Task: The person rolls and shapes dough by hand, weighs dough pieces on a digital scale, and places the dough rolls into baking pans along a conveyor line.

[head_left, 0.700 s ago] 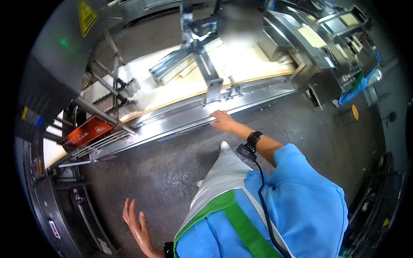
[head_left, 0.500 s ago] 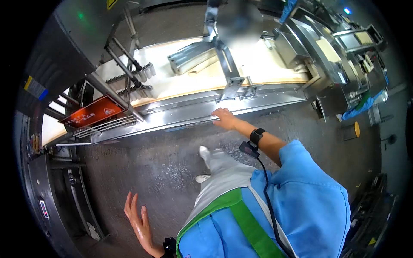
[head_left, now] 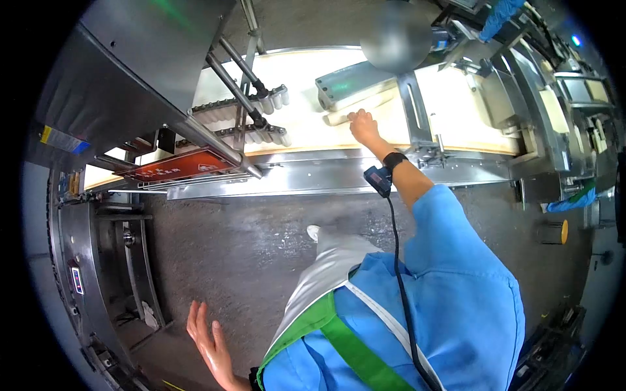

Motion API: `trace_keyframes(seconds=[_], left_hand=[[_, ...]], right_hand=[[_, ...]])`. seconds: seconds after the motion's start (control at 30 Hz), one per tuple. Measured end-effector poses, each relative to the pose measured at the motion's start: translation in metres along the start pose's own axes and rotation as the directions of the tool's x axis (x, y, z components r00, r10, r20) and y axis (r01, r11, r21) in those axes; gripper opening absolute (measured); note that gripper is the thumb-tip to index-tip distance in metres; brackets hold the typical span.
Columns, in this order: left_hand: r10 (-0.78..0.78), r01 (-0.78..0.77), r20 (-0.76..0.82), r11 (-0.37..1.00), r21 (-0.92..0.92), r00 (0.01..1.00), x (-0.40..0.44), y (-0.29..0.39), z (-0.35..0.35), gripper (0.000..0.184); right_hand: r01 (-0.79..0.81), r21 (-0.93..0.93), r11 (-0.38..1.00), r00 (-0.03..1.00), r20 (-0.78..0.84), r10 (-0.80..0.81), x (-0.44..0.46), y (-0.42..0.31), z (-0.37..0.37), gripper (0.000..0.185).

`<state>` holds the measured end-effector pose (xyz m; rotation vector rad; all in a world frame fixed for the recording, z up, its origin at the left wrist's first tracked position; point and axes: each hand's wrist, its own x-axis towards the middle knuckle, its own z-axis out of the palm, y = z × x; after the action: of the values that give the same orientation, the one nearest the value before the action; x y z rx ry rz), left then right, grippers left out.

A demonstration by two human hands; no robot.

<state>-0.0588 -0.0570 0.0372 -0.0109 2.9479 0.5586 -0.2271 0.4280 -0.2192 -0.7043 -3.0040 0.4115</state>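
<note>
A pale dough-like roll (head_left: 338, 119) lies on the light belt, beside a long metal housing. The fingers of my right hand (head_left: 365, 128) are slightly apart and bent over the roll's near side; whether they press on it cannot be made out. A black band is on that wrist, with a small dark device and cable by it. My left hand (head_left: 210, 342) hangs over the floor at the lower left, fingers spread, holding nothing.
A metal bracket (head_left: 415, 111) crosses the belt (head_left: 293, 72) right of my right hand. Rows of metal rollers (head_left: 251, 135) and a red sign (head_left: 182, 166) are at the left. A steel rail (head_left: 313, 179) runs along the front. A blue sleeve (head_left: 501, 18) shows at the upper right.
My right hand has moved from the steel front rail forward over the belt to the roll. The view has shifted, and my left hand stays low with fingers spread.
</note>
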Motion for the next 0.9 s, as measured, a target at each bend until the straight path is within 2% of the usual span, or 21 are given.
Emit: trace_keyframes(seconds=[0.07,0.2,0.3,0.37,0.5,0.57,0.67,0.7,0.73,0.8,0.83,0.9], left_hand=[[0.073,-0.073,-0.009,0.996,-0.046,0.997,0.012,0.005,-0.004,0.035],[0.077,-0.074,0.061,0.996,-0.045,0.995,0.032,0.020,-0.005,0.034],[0.103,-0.103,0.002,0.993,-0.052,0.995,0.042,0.027,-0.004,0.035],[0.116,-0.116,-0.003,0.993,-0.012,0.993,0.048,0.033,-0.009,0.035],[0.114,-0.114,0.009,0.993,-0.024,0.993,0.056,0.040,-0.012,0.035],[0.148,-0.147,0.032,0.989,-0.023,0.989,0.061,0.039,-0.009,0.035],[0.150,-0.150,0.051,0.989,-0.008,0.987,0.069,0.046,-0.011,0.036],[0.151,-0.151,0.050,0.989,-0.002,0.987,0.070,0.045,-0.012,0.036],[0.155,-0.156,0.053,0.988,0.010,0.986,0.072,0.044,-0.014,0.036],[0.165,-0.167,0.060,0.986,0.021,0.984,0.077,0.041,-0.017,0.037],[0.174,-0.175,0.061,0.984,0.015,0.983,0.079,0.039,-0.019,0.037],[0.178,-0.179,0.057,0.984,0.004,0.982,0.081,0.034,-0.020,0.037]], right_hand=[[0.070,0.064,0.995,0.997,0.016,-0.072,0.003,-0.009,0.000,0.026],[0.114,0.109,0.987,0.986,0.109,-0.126,0.007,-0.016,0.015,0.031],[0.163,0.100,0.981,0.981,0.089,-0.172,0.000,-0.027,0.016,0.030],[0.170,0.191,0.967,0.978,0.088,-0.189,0.000,-0.029,0.012,0.031],[0.058,0.153,0.987,0.993,0.089,-0.072,-0.004,-0.034,0.013,0.031],[0.231,0.226,0.946,0.973,-0.081,-0.218,-0.003,-0.040,0.024,0.030],[0.232,0.246,0.941,0.972,-0.093,-0.216,0.005,-0.054,0.038,0.029],[0.221,0.241,0.945,0.975,-0.020,-0.223,0.006,-0.060,0.036,0.026],[0.217,0.246,0.945,0.976,-0.022,-0.218,0.006,-0.062,0.034,0.026],[0.071,0.284,0.956,0.984,0.138,-0.114,0.005,-0.060,0.022,0.025],[0.068,0.284,0.956,0.984,0.137,-0.111,0.000,-0.058,0.019,0.025],[0.048,0.274,0.960,0.984,-0.177,0.001,-0.007,-0.054,0.014,0.022]])
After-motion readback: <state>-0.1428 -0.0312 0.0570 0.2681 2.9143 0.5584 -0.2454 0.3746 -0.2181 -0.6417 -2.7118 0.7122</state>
